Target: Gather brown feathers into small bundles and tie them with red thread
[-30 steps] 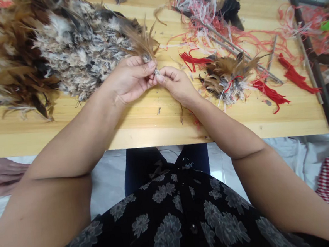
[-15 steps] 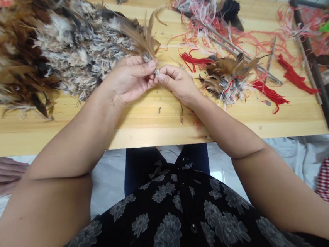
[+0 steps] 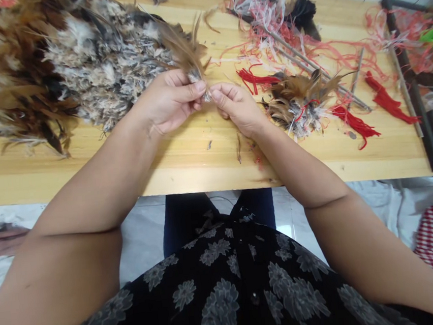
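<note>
Across the pale wooden worktop, one wide feather heap is spreading from 9 to 11 o'clock of the hands, its brown side lying outermost. A dark-edged tray is standing far off at 3 o'clock, while a pink-and-white strand tangle is sprawling toward 1 o'clock. The left hand is pinching thumb against fingers around a small feather bunch, whose tips are pointing to 12 o'clock. The right hand is keeping its thumb and fingertips together just beside the quill ends; whether a thin strand is caught there, I cannot tell.

As for progress, the held bunch is looking gathered but perhaps unfinished; whether anything is binding it is unclear. At 3 o'clock, a fuller bunch is lying with a red strand crossing its quills, seemingly further along.

By count, one heap, one tangle, at least three grey sticks, one held bunch, one fuller bunch and three red thread bundles are showing.
</note>
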A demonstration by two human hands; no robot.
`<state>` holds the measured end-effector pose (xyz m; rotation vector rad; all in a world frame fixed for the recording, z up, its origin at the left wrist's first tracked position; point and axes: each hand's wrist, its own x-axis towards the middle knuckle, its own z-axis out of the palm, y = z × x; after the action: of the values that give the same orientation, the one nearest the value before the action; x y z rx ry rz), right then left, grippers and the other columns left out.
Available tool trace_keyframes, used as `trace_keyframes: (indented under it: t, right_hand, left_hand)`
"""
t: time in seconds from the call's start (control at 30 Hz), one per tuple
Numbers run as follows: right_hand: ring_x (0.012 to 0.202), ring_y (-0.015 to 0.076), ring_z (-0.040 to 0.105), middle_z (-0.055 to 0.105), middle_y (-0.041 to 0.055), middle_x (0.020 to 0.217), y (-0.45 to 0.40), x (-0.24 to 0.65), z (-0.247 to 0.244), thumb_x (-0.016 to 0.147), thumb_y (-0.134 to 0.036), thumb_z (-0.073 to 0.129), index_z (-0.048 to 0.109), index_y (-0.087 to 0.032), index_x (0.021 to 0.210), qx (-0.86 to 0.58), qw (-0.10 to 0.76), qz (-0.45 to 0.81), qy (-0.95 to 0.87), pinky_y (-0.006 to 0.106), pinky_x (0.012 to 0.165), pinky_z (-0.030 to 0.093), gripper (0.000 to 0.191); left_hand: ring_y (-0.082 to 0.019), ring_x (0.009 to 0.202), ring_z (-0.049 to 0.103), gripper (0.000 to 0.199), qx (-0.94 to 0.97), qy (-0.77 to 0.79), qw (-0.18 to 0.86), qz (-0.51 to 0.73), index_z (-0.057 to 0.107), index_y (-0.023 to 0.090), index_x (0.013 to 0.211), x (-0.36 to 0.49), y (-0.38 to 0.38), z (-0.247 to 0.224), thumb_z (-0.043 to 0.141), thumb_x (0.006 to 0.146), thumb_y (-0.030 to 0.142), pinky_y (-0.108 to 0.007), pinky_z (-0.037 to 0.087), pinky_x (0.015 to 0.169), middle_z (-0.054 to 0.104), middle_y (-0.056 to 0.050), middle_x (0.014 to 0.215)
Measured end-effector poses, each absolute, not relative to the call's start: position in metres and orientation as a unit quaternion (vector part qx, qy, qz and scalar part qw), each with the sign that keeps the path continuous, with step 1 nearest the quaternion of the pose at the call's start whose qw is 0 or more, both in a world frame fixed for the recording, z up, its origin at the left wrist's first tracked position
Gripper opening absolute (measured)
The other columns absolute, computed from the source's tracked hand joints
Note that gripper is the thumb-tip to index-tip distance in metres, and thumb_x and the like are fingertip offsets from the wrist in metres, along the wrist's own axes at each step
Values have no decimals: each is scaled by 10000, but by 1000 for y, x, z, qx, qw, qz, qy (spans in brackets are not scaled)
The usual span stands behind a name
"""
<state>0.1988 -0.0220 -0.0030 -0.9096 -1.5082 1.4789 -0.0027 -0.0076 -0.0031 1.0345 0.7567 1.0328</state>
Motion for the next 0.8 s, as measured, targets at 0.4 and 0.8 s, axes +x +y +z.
trace_keyframes:
  t: [0.4,0.8]
  right_hand:
    - [658,64,460,599,-69,727,-3,218,-24,796,-950,940,721,-212,899,-316,356,614,-630,200,629,474,777]
    - [967,150,675,706,-9,880,-21,201,-11,1050,-652,889,582,-239,813,-380,368,570,-629,290,977,643,567]
  left_hand:
    - [-295,1032,858,445,409,351,715,446,711,248,836,9,-20,15,1148,877,176,-350,630,911,763,16,721]
    - [-274,1048,846,522,483,325,691,429,753,237,908,4,-18,5,1245,734,272,-343,611,924,793,12,810]
